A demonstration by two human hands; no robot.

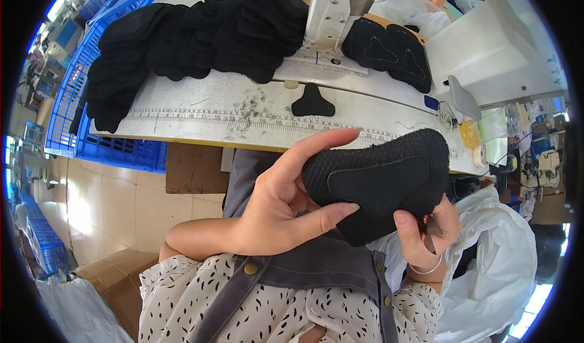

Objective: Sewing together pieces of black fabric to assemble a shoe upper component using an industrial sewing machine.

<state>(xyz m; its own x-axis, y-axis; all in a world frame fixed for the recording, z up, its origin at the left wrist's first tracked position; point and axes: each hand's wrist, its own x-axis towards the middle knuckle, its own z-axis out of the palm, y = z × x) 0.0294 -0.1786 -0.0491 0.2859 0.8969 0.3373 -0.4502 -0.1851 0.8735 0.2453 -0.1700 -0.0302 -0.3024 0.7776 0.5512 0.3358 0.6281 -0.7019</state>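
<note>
In front of my body I hold up a black mesh fabric pad (441,154) with a smooth three-lobed black patch (380,182) lying on its face. My left hand (274,212) grips its left side, thumb on the front and fingers mostly hidden behind. My right hand (429,236) pinches the lower right edge; a small metal tool, perhaps thread snips (433,228), is tucked in its fingers. A loose black three-lobed patch (313,101) lies on the white table (213,102), beyond the pad. Behind it stands a sewing machine (331,23).
Overlapping black fabric pieces (201,38) cover the table's far left. Black pads with light stitched outlines (386,54) lie right of the machine. Blue plastic crates (73,99) stand at left. A white plastic bag (493,252) is at lower right, and a cardboard box (115,282) at lower left.
</note>
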